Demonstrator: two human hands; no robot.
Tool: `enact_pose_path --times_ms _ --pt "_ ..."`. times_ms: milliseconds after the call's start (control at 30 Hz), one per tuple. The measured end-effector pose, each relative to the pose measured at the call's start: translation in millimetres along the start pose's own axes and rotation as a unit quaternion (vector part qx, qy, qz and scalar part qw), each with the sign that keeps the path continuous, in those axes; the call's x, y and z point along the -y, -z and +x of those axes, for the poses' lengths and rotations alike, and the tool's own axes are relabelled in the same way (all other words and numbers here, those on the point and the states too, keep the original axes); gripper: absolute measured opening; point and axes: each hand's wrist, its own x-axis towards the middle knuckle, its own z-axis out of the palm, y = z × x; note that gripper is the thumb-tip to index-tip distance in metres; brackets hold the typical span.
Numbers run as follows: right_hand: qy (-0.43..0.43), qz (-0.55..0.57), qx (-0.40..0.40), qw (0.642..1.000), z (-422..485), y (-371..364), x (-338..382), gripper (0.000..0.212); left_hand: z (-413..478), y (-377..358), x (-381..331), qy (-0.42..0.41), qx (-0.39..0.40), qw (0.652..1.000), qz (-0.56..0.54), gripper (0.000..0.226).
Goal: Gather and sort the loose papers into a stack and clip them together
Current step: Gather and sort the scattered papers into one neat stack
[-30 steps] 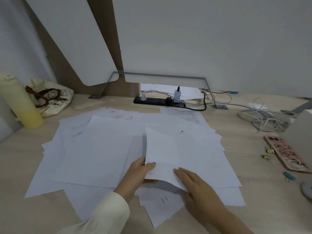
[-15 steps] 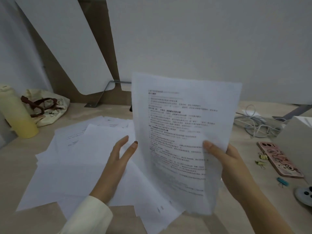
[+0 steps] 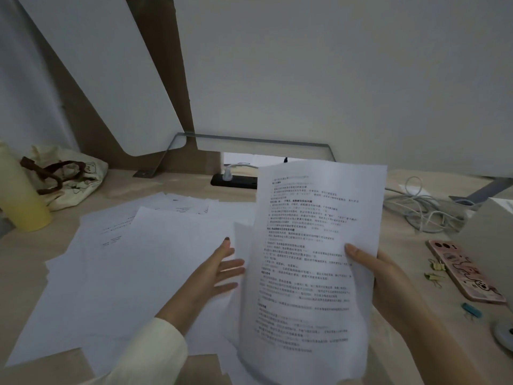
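My right hand [image 3: 377, 276] grips the right edge of a printed sheet [image 3: 308, 259], held upright above the desk with its text facing me. My left hand [image 3: 213, 276] hovers just left of that sheet with fingers spread, holding nothing. Many loose white papers [image 3: 133, 273] lie overlapping on the wooden desk, under and to the left of my hands. Two yellow binder clips [image 3: 434, 270] and a blue binder clip [image 3: 472, 311] lie on the desk to the right, beside a phone.
A yellow bottle [image 3: 22, 195] and a cloth bag [image 3: 72, 176] stand at the back left. A black power strip [image 3: 233, 180] and tangled white cables [image 3: 424, 212] lie at the back. A phone in a pink case [image 3: 466, 270] and a grey box [image 3: 491, 232] are on the right.
My right hand lifted one sheet off the pile and turned it upright; since half a second ago it has dropped slightly lower and to the right. My left hand let go and opened.
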Motion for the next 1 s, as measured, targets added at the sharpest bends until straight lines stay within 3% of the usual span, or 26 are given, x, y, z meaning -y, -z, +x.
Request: enact_pose_path --times_ms 100,200,367,467,667,767,933,1000 --pt "-0.021 -0.015 -0.025 0.999 15 10 -11 0.020 17 -1 12 0.042 0.021 0.999 -0.002 0.047" --pt "-0.043 -0.047 -0.043 0.997 31 20 -22 0.019 25 -1 17 0.010 0.021 1.000 0.015 0.030" --pt "-0.062 -0.029 -0.054 0.996 61 36 -35 0.020 43 4 20 -0.119 -0.076 0.984 0.107 0.023" --pt "-0.070 0.015 -0.059 0.996 76 48 -41 0.022 57 12 21 -0.142 -0.135 0.972 0.132 0.019" --pt "-0.080 0.039 -0.094 0.992 86 67 -42 0.021 63 23 27 -0.120 -0.141 0.982 0.045 0.020" --pt "-0.076 0.062 -0.109 0.989 86 75 -38 0.031 56 27 24 -0.118 -0.149 0.982 0.001 0.022" --pt "-0.086 0.012 -0.048 0.995 70 51 -34 0.047 31 27 17 -0.143 -0.135 0.979 -0.052 0.022" --pt "-0.093 -0.011 -0.008 0.996 61 32 -35 0.040 21 24 14 -0.154 -0.150 0.973 -0.083 0.022"
